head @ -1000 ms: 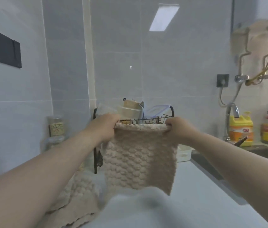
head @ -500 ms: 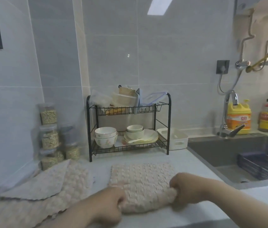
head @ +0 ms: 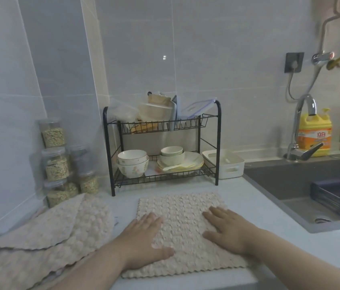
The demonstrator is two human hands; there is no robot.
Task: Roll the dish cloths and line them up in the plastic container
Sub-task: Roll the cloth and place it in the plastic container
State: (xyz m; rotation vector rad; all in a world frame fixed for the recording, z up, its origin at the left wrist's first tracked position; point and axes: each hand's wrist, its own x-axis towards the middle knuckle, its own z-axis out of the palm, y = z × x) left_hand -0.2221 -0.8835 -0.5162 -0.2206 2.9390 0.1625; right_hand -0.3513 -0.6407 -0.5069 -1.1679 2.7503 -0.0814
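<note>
A beige bobbled dish cloth (head: 182,231) lies spread flat on the white counter in front of me. My left hand (head: 144,241) rests flat on its left part with straight fingers. On the cloth's right part my right hand (head: 224,229) presses down, palm flat as well. A pile of similar beige cloths (head: 45,237) lies at the left. The white plastic container (head: 224,163) with handle slots stands behind, just right of the dish rack.
A black two-tier dish rack (head: 162,147) with bowls and plates stands at the back. Jars of grain (head: 57,164) are stacked in the left corner. A dark sink (head: 311,185) with a tap (head: 303,126) and a yellow detergent bottle (head: 314,132) lies to the right.
The cloth was held up in the air by its top edge, then laid on the counter. Both hands let go of its near edge and now lie flat on it.
</note>
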